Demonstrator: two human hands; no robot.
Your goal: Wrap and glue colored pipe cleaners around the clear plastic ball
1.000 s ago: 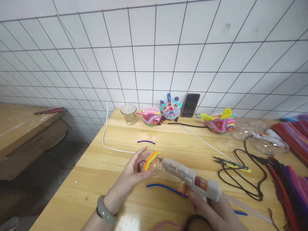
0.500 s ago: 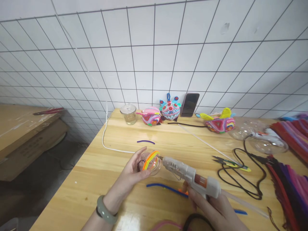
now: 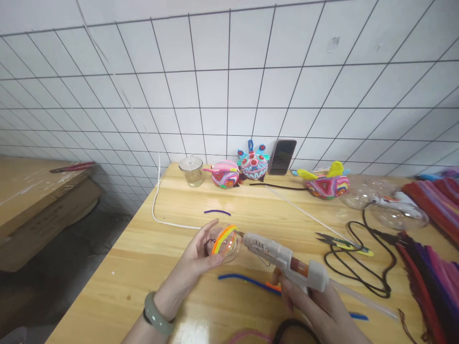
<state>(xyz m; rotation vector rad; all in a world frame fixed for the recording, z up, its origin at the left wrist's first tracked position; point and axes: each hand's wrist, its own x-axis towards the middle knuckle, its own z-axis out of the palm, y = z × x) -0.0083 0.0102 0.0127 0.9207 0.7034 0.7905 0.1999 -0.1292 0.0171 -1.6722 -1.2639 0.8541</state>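
Holding the clear half-ball [image 3: 223,244] over the wooden table [image 3: 143,253], the left hand [image 3: 193,267] curls around it, thumb below and fingers behind. An orange and yellow pipe cleaner [image 3: 223,237] arches over its rim. The right hand [image 3: 315,310] is wrapped around the handle of the glue gun [image 3: 283,260], and the nozzle touches the ball just beside the orange strand.

I judge that the glue goes on well if the nozzle stays at the edge of the strand, the trigger is pressed softly, and the left fingers stay away from the hot tip.

In this head view, the only one, the right hand is partly cut off by the lower edge, so the trigger finger cannot be seen. Whether glue is coming out is too small to tell. A blue pipe cleaner [image 3: 244,279] passes under the gun, its middle hidden. A small dark thing inside the ball is unclear.
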